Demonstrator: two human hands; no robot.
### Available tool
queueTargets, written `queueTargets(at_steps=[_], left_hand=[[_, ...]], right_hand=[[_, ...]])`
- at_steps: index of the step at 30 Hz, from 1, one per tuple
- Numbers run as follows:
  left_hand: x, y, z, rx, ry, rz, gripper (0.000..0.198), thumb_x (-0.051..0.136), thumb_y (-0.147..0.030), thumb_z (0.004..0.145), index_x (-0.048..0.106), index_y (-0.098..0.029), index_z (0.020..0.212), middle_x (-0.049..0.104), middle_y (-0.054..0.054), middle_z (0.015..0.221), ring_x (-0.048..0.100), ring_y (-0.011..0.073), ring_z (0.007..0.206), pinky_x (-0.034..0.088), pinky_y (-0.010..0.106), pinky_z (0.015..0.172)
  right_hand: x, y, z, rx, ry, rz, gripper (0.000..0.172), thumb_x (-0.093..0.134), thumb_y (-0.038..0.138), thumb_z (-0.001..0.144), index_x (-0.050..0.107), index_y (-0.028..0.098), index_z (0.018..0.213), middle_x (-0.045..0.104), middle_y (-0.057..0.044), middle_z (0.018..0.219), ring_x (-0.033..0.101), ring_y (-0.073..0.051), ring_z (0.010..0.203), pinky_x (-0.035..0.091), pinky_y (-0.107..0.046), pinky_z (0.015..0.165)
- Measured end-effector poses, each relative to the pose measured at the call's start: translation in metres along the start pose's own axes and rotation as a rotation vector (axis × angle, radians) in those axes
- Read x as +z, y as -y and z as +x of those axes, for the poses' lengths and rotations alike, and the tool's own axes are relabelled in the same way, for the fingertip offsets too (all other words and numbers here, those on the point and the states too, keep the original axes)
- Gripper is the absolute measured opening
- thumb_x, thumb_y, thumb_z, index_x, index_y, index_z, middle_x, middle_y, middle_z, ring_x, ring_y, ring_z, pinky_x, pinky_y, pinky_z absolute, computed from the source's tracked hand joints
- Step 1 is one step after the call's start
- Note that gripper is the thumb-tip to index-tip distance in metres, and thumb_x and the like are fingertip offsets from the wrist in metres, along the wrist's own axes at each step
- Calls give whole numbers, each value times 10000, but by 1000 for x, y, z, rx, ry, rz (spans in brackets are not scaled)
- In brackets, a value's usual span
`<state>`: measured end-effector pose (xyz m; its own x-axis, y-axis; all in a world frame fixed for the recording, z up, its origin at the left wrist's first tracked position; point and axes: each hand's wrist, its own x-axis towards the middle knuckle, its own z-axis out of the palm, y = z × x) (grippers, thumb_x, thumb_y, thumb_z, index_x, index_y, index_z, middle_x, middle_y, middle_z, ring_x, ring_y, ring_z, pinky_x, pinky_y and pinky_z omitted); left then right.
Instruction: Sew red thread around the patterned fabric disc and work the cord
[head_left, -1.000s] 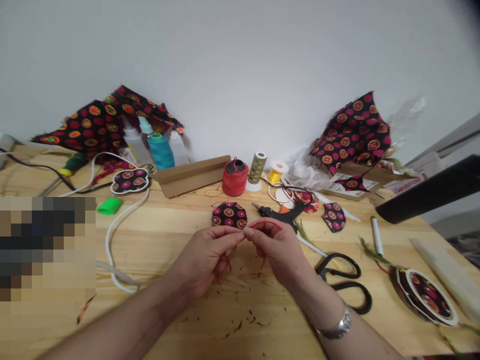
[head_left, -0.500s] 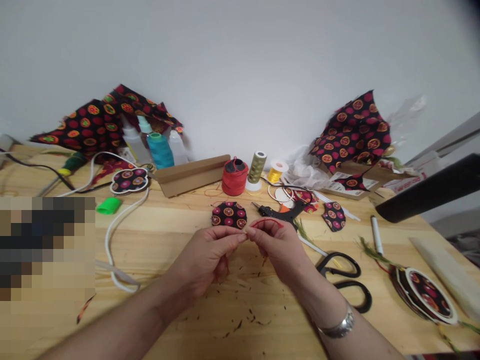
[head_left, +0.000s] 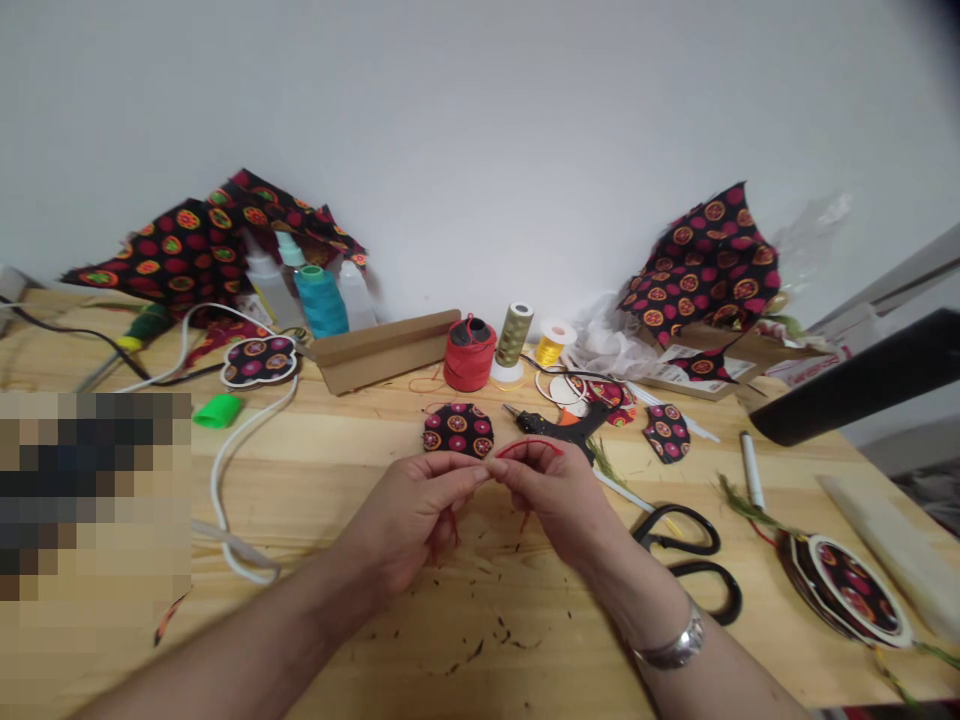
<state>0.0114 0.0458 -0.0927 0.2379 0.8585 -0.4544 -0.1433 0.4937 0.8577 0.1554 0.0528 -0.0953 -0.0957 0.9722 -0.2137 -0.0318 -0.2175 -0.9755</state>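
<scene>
Both my hands meet over the middle of the table, their thumbs and forefingers pinched close together. A thin red cord (head_left: 534, 443) loops up over the fingers of my right hand (head_left: 544, 485), and its ends hang below both hands. My left hand (head_left: 431, 495) pinches the cord too, close to my right thumb tip. Whatever else lies between the fingertips is too small to make out. Just behind the hands lies a patterned fabric disc (head_left: 458, 430). A black glue gun (head_left: 559, 428) rests beyond my right hand, and black-handled scissors (head_left: 694, 560) lie beside my right wrist.
Along the wall stand a red cord spool (head_left: 469, 358), an olive thread cone (head_left: 515, 335), a yellow spool (head_left: 553, 343) and a teal cone (head_left: 321, 303). A cardboard tray (head_left: 386, 355) lies left of centre. A white cable (head_left: 217, 475) curves at left. A fabric-covered round piece (head_left: 851, 590) lies at right.
The hands stay pinched together in nearly the same place. The red cord over my right hand has shifted slightly left, and the strand hanging beneath has moved a little.
</scene>
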Motion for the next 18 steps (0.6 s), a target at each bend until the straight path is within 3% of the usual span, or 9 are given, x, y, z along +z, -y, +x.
queueTargets(at_steps=[8, 11, 15, 18], left_hand=[[1, -3, -1, 46, 26, 29, 173, 614, -336, 714, 627, -164, 724, 422, -77, 475, 264, 24, 355, 138, 164, 344], [2, -5, -2, 110, -2, 99, 207, 599, -358, 723, 653, -173, 800, 413, -80, 449, 299, 44, 378, 183, 167, 364], [0, -7, -2, 286, -104, 302, 162, 619, -321, 695, 677, -187, 766, 637, 7, 771, 543, 122, 649, 401, 219, 562], [-2, -7, 0, 381, -151, 404, 132, 612, -308, 690, 681, -199, 660, 649, 37, 952, 574, 195, 869, 425, 297, 757]], right_hand=[[-3, 2, 1, -100, -8, -190, 132, 616, 266, 695, 601, 154, 627, 523, 36, 548, 363, -65, 438, 297, -212, 448], [-6, 4, 2, -185, -49, -307, 123, 589, 257, 713, 608, 158, 641, 557, 18, 574, 434, -92, 498, 346, -220, 504], [-9, 6, 2, -308, -137, -422, 118, 575, 259, 720, 600, 165, 653, 602, -12, 625, 520, -140, 606, 387, -241, 578], [-9, 6, 2, -348, -177, -481, 110, 572, 258, 729, 599, 170, 669, 615, -20, 639, 540, -153, 618, 397, -251, 592]])
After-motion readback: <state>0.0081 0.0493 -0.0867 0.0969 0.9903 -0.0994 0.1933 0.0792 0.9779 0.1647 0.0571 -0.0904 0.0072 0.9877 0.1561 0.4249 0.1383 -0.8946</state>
